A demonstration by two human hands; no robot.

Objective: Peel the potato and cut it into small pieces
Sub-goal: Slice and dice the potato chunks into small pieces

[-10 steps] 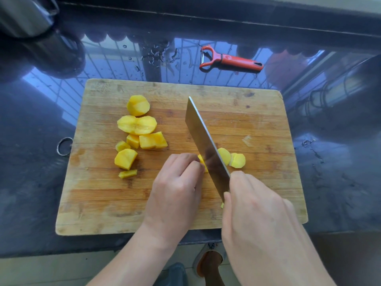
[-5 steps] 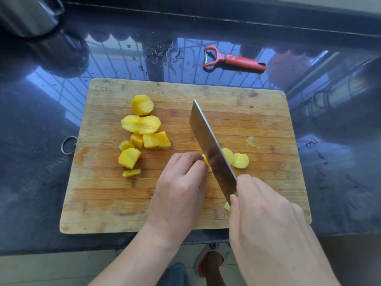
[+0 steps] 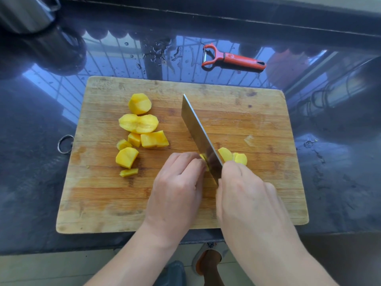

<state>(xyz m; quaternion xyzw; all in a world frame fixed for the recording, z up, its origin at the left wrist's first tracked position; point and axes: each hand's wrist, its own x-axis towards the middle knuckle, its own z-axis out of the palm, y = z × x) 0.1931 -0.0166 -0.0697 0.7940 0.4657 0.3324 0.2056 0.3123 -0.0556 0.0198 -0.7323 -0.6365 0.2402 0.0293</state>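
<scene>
Looking down, we see a dark glossy worktop (image 3: pixel 31 172) carrying a wooden cutting board (image 3: pixel 257 124), with a metal pot (image 3: pixel 22 11) at its far left corner. On the board our right hand (image 3: pixel 245 195) is clamped around the handle of a broad cleaver (image 3: pixel 199 135), whose blade runs diagonally away from us with its edge down among yellow potato. Our left hand (image 3: pixel 177 184) sits just left of the blade, fingers curled down over the potato piece being cut (image 3: pixel 203 156), of which only a sliver shows between the knuckles and the steel. The two hands are close together, parted only by the blade. To the left of the cleaver lies a loose cluster of peeled potato chunks (image 3: pixel 142 129), seven or so, some touching each other. Just right of the blade, touching the right hand's knuckles, lie two cut slices (image 3: pixel 233 155). Beyond the board, on the wet worktop, a red peeler (image 3: pixel 233 57) lies on its side, well apart from the hands. A small metal ring (image 3: pixel 65 143) hangs at the board's left edge.
</scene>
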